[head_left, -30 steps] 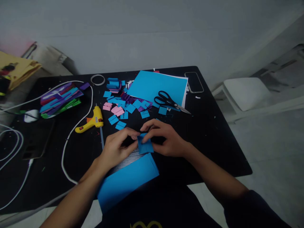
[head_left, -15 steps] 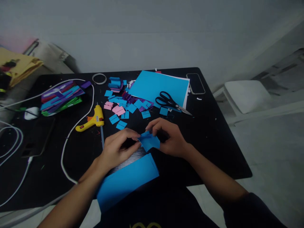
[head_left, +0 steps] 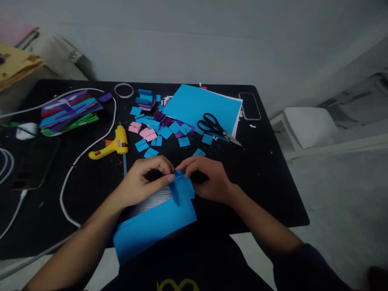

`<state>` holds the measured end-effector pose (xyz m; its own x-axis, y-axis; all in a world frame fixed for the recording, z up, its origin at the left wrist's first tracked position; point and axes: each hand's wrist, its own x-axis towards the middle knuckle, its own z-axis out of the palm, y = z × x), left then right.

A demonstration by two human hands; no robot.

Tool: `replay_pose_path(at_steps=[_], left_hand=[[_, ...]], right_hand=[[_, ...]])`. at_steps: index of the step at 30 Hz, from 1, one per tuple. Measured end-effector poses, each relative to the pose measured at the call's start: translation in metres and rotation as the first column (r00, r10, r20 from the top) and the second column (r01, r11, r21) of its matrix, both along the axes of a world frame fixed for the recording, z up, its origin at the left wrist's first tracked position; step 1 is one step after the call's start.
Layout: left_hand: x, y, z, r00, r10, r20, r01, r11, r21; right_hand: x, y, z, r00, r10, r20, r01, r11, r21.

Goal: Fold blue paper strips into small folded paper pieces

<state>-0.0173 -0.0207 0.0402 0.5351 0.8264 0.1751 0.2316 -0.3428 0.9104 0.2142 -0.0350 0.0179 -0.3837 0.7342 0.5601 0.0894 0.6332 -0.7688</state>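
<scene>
My left hand pinches the upper left edge of a small folded piece of blue paper between thumb and fingers. On the other side, my right hand has its fingertips closed on the paper's top edge, close to the left ones. The piece is bent, with a flap hanging down. Below it lies a larger sheet of blue paper near the table's front edge, over a shiny ridged surface. Beyond my fingers lies a small blue paper square with a line across it.
Several blue squares and pink squares lie scattered on the black table. Scissors rest on a blue sheet beside a phone. A yellow glue gun and a white cable lie left.
The blue piece has turned and lowered, so it now overlaps the larger sheet. My fingertips have come closer together. A blue square now shows beyond my right hand. The view has shifted slightly.
</scene>
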Motion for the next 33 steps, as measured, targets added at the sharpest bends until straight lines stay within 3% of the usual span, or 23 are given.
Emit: replay_pose_path(at_steps=[3,8,16,24,28,33], left_hand=[[-0.0042,0.0013,0.0014,0.999,-0.041,-0.019,0.04,0.998,-0.047],[-0.008,0.0035,0.0037,0.994,-0.088,-0.058,0.089,0.996,0.018],[-0.0066,0.004,0.0048,0.994,-0.04,-0.098,0.05,0.994,0.102],[-0.0053,0.0031,0.005,0.993,-0.042,-0.115,0.047,0.998,0.045],[-0.0044,0.0034,0.0032,0.991,-0.053,-0.124,0.056,0.998,0.018],[-0.0044,0.0046,0.0005,0.987,-0.1,-0.122,0.098,0.995,-0.029]], right_hand=[[-0.0014,-0.0012,-0.0008,0.999,0.024,0.027,-0.024,1.0,-0.006],[-0.0023,-0.0019,-0.0019,0.998,0.034,0.05,-0.035,0.999,0.013],[-0.003,-0.0042,-0.0003,0.998,0.015,0.067,-0.016,1.0,0.016],[-0.0028,-0.0036,0.0004,0.996,0.023,0.09,-0.023,1.0,0.003],[-0.0014,-0.0014,-0.0017,0.988,0.078,0.134,-0.072,0.996,-0.043],[-0.0005,-0.0021,-0.0035,0.986,0.096,0.137,-0.067,0.977,-0.202]])
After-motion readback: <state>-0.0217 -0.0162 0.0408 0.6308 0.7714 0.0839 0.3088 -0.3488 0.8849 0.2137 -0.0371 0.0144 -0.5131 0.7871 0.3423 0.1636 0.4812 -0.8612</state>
